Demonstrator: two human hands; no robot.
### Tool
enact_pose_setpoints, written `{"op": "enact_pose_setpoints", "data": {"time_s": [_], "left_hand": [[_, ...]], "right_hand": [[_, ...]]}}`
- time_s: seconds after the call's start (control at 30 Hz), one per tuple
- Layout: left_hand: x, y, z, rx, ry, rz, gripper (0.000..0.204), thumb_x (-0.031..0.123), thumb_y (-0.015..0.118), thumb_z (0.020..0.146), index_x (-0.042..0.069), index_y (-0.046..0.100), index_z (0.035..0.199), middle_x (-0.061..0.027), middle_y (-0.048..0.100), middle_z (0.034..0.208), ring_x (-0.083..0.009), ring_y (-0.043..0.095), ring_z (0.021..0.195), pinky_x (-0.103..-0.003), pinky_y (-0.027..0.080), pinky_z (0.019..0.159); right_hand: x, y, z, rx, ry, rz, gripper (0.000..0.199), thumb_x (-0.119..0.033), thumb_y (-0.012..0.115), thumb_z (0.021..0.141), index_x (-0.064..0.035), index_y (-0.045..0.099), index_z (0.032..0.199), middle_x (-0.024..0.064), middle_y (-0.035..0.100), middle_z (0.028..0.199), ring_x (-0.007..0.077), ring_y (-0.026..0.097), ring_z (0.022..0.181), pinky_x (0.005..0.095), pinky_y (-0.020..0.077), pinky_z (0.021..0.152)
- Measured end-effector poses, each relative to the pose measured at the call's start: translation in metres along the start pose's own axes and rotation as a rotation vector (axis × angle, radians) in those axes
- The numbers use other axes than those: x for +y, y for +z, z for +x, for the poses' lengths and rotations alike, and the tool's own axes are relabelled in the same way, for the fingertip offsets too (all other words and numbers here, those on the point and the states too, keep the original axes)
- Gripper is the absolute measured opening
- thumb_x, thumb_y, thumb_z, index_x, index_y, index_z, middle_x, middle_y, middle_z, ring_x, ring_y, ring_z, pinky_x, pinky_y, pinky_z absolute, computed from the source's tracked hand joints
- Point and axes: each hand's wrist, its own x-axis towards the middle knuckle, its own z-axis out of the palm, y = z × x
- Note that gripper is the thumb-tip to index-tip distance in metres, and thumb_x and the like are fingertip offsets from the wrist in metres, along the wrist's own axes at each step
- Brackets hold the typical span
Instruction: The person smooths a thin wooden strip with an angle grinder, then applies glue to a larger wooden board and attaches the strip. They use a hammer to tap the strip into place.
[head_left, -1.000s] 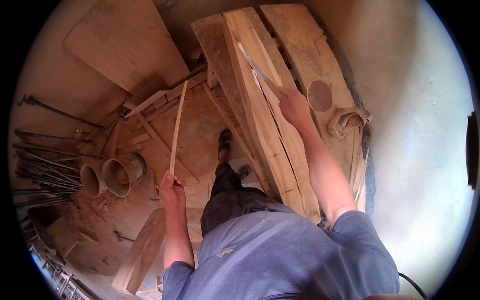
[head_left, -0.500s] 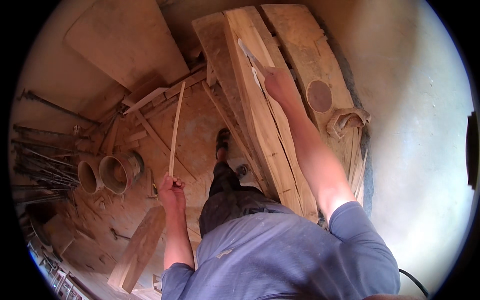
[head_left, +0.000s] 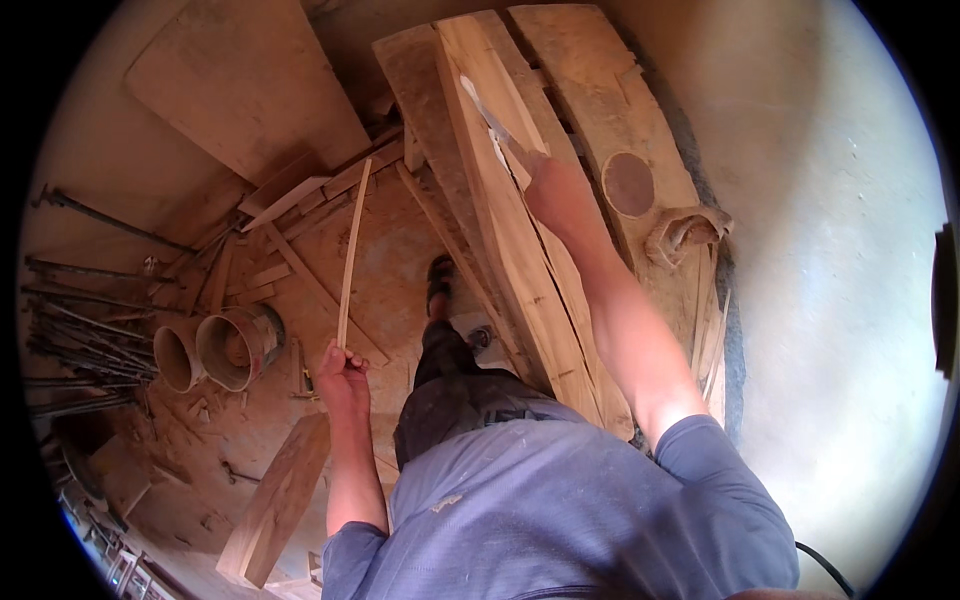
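My right hand (head_left: 560, 200) is closed round the handle of a tool with a long, narrow grey blade (head_left: 498, 128), which looks like a knife. Its blade lies along the upper part of a long crack in a thick wooden beam (head_left: 520, 270). White paste-like patches (head_left: 497, 150) show at the crack beside the blade. Most of the handle is hidden in my fist. Lower to the left, my left hand (head_left: 343, 374) pinches the bottom end of a thin wooden strip (head_left: 353, 250), which points upward, apart from the beam.
A round brown disc (head_left: 628, 184) and a crumpled brown cloth-like piece (head_left: 686, 236) lie on the slab to the right. Two buckets (head_left: 230, 350) stand on the floor at left, near metal clamps or bars (head_left: 90, 340). A squared timber (head_left: 275, 500) lies lower left.
My right hand and the blade have shifted slightly down along the crack. The view has turned a little, and my left hand holds the strip much as before.
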Motion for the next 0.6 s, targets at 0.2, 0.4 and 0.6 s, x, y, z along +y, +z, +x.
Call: {"op": "enact_pose_setpoints", "data": {"time_s": [0.2,0.4,0.6], "left_hand": [[-0.002,-0.013,0.004,-0.043,-0.007,0.014,0.030,0.009,0.060,0.099,0.002,0.057,0.128,-0.0055,0.061,0.084,-0.0203,0.057,0.072,-0.037,0.050,0.071],[-0.005,-0.009,-0.002,-0.017,-0.007,0.017,0.031,0.009,0.059,0.099,0.001,0.057,0.129,-0.0060,0.062,0.085,-0.0202,0.057,0.072,-0.038,0.050,0.071],[-0.011,-0.011,-0.004,-0.049,-0.016,0.011,0.035,0.006,0.056,0.100,-0.002,0.053,0.134,-0.0074,0.061,0.084,-0.0211,0.058,0.071,-0.039,0.050,0.067]], "right_hand": [[-0.010,-0.037,-0.039,-0.094,0.014,-0.129,0.025,-0.003,0.053,0.084,-0.0018,0.069,0.103,0.0276,0.070,0.087,0.0456,0.069,0.086,0.0553,0.0544,0.077],[0.009,-0.053,-0.054,-0.079,0.027,-0.088,0.025,-0.006,0.054,0.083,-0.0022,0.071,0.101,0.0263,0.071,0.089,0.0457,0.069,0.088,0.0561,0.0546,0.079],[-0.009,-0.023,-0.016,-0.056,0.112,-0.068,0.026,-0.006,0.053,0.082,-0.0032,0.073,0.099,0.0269,0.071,0.092,0.0450,0.069,0.091,0.0566,0.0543,0.081]]}}
